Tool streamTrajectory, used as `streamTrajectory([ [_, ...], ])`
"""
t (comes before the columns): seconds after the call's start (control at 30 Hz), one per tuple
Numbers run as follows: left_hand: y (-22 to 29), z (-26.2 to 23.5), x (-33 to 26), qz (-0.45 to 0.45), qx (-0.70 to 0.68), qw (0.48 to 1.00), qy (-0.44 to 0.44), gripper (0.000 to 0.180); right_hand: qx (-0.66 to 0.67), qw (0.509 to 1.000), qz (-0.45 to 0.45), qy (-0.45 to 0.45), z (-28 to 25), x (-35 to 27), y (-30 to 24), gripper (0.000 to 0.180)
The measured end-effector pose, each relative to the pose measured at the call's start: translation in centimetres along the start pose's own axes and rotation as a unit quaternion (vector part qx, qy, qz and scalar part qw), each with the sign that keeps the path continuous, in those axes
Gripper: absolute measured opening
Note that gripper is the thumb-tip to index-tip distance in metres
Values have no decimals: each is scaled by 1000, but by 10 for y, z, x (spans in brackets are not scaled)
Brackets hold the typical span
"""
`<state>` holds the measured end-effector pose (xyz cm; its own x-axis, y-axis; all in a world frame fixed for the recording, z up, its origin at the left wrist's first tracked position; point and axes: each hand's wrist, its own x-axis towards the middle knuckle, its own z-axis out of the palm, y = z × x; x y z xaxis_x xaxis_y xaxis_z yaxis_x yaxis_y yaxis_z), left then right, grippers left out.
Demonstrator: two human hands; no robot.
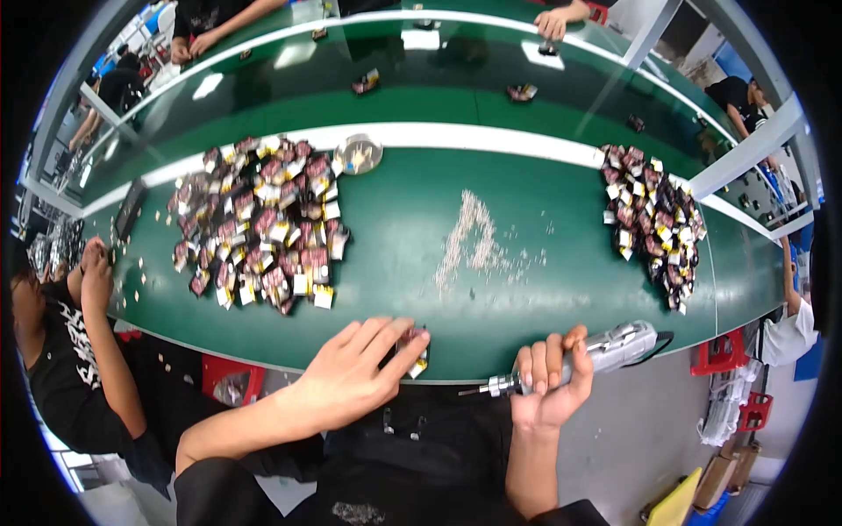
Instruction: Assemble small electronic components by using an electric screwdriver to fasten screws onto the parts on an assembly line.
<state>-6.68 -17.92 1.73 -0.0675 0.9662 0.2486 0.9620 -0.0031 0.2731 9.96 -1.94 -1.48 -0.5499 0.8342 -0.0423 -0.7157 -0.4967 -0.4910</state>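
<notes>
My left hand is closed on a small dark part with yellow and white bits at the near table edge. The fingers cover most of that part, so its kind does not show. In my right hand is a silver electric screwdriver, its tip pointing left toward the part but apart from it. Tiny pale screw-like pieces lie scattered mid-table beyond my hands.
A large heap of dark, pink and yellow-white parts lies at left, a smaller heap at right. Behind the left heap stands a round clear dish. A white ledge borders a green belt. A co-worker's hand is at far left.
</notes>
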Motion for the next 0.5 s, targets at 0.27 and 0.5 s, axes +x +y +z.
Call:
streamTrajectory([
  [0.27, 5, 28, 0, -45, 10, 998, 43, 46, 1, 998, 57, -30, 3, -12, 21, 11],
  [0.5, 10, 22, -3, -48, -39, 998, 34, 38, -11, 994, 93, -54, 3, -31, 29, 11],
])
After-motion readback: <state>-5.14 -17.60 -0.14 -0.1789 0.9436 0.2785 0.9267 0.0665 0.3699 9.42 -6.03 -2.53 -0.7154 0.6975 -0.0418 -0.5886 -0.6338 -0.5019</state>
